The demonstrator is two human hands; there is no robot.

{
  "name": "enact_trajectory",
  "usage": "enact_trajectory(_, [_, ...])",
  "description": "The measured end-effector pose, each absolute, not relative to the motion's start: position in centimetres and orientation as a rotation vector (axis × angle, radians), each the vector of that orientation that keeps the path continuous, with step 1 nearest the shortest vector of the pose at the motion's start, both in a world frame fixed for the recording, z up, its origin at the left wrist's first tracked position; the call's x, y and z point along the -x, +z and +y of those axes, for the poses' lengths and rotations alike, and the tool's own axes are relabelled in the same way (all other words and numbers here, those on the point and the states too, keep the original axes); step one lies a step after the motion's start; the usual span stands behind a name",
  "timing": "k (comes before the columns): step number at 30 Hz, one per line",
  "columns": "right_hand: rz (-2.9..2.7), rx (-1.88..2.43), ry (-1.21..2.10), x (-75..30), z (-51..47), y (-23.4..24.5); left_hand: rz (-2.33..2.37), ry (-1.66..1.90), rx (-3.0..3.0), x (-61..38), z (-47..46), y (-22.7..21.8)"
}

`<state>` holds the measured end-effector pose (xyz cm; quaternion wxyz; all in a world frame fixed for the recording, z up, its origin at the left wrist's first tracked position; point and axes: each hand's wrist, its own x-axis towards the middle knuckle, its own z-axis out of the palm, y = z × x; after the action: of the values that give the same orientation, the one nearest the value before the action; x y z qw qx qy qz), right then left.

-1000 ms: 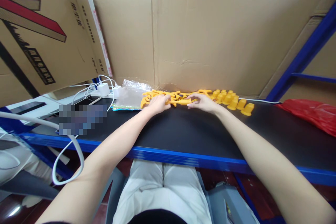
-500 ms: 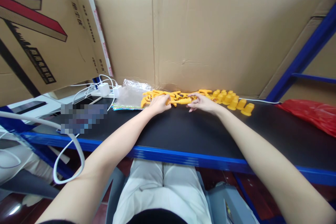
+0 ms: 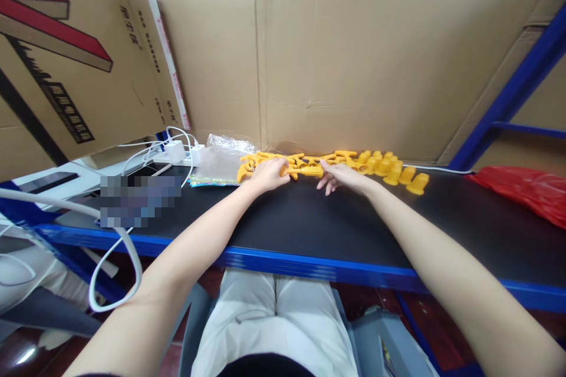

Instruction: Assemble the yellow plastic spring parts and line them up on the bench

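My left hand (image 3: 270, 175) is closed around a yellow plastic piece (image 3: 312, 171), whose flared, cup-like end points right. At that end is my right hand (image 3: 339, 178), fingers apart and thumb up by the rim; whether it touches the rim I cannot tell. Behind both hands lies a row of yellow branched plastic parts (image 3: 340, 156), partly hidden by the hands. To the right of my right hand, several yellow cup-shaped pieces (image 3: 391, 174) stand on the black shelf top (image 3: 300, 224).
Clear plastic bags (image 3: 216, 159) lie left of the yellow parts, near white chargers (image 3: 175, 151) and cables. A cardboard wall (image 3: 354, 65) stands behind. At the right is a red plastic bag (image 3: 524, 191). A white cable loop (image 3: 137, 259) hangs by my left forearm.
My right hand has shifted slightly, from over the cup-like end to just beside it, uncovering more of it. My left hand keeps its hold in nearly the same place.
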<state>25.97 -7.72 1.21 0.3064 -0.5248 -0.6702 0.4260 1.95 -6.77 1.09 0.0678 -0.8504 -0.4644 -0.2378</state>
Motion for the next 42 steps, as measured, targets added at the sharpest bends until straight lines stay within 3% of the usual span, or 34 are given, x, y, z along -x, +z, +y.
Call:
enact_trajectory(12, [-1.834, 1.272, 1.067, -26.1, -7.8, 1.3, -1.398, -0.721, 2.559, -1.9, -6.9, 1.1])
enact_trajectory(22, [-1.782, 1.462, 1.094, -25.4, -8.3, 1.8, -1.394, -0.712, 2.580, -2.0, -7.1, 1.3])
enact_trajectory(42, [-1.792, 1.236, 1.188, -26.8, -7.6, 1.1, -1.379, -0.680, 2.598, -1.9, -7.1, 1.2])
